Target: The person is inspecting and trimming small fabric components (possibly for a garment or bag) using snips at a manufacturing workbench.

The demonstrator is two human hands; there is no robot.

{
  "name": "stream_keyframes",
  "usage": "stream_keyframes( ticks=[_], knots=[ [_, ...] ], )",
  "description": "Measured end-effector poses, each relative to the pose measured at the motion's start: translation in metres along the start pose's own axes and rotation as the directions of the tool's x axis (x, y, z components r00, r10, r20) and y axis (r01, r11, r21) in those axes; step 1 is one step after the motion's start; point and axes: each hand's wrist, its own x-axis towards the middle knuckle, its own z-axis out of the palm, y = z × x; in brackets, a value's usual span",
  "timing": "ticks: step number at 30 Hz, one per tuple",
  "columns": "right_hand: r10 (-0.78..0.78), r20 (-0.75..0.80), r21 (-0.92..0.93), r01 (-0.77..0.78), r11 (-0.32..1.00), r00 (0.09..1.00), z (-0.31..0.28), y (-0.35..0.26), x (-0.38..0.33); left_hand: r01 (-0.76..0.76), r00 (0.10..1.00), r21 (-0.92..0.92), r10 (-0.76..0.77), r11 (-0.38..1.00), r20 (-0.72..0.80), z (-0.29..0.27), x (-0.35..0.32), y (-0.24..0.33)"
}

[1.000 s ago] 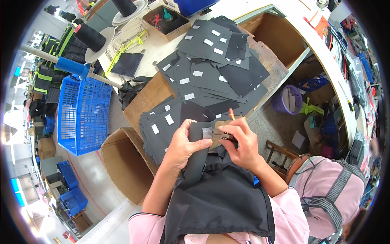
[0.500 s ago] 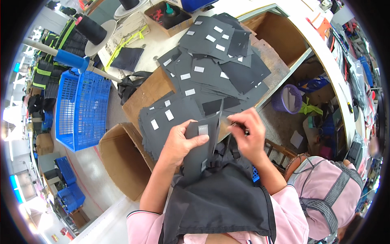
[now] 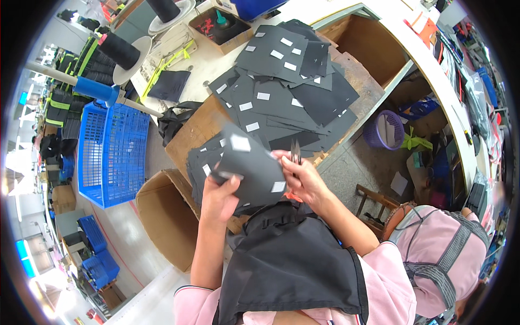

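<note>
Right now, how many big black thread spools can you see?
2. One spool stands at the table's upper left; another spool is at the top edge, partly cut off. More may be hidden.

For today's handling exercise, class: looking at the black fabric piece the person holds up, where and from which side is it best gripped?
Grip the black fabric piece at its lower left edge, coming from below, as the left hand does. It is a thin, flat sheet held up tilted, so a thumb-and-finger pinch on a free edge suits it. The right edge is taken by the right hand, which also holds small snips.

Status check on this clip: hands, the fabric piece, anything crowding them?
Left hand grips black fabric piece at its lower edge. Right hand holds small snips beside it. Stacked black pieces on the table ahead, not blocking.
</note>
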Motion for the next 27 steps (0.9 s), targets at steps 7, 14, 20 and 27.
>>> stream_keyframes(
  ticks=[7,14,20,27],
  knots=[
    [-0.377,0.17,-0.623,0.396,0.675,0.91,0.027,-0.047,-0.007,-0.006,0.968,-0.16,0.046,0.987,0.247,-0.04,-0.011,0.036],
    [-0.25,0.524,-0.734,0.58,0.352,0.814,0.046,-0.058,-0.012,0.052,0.911,0.72,-0.328,0.692,0.25,0.009,0.031,0.036],
    [-0.561,0.346,-0.875,0.474,0.097,0.752,0.049,-0.035,-0.027,0.32,0.925,0.427,-0.375,0.846,0.051,0.025,0.016,0.004],
    [-0.73,0.486,-0.854,0.438,-0.28,0.481,0.038,-0.01,-0.052,0.277,0.959,0.302,-0.282,0.912,-0.028,0.035,0.008,-0.002]
  ],
)
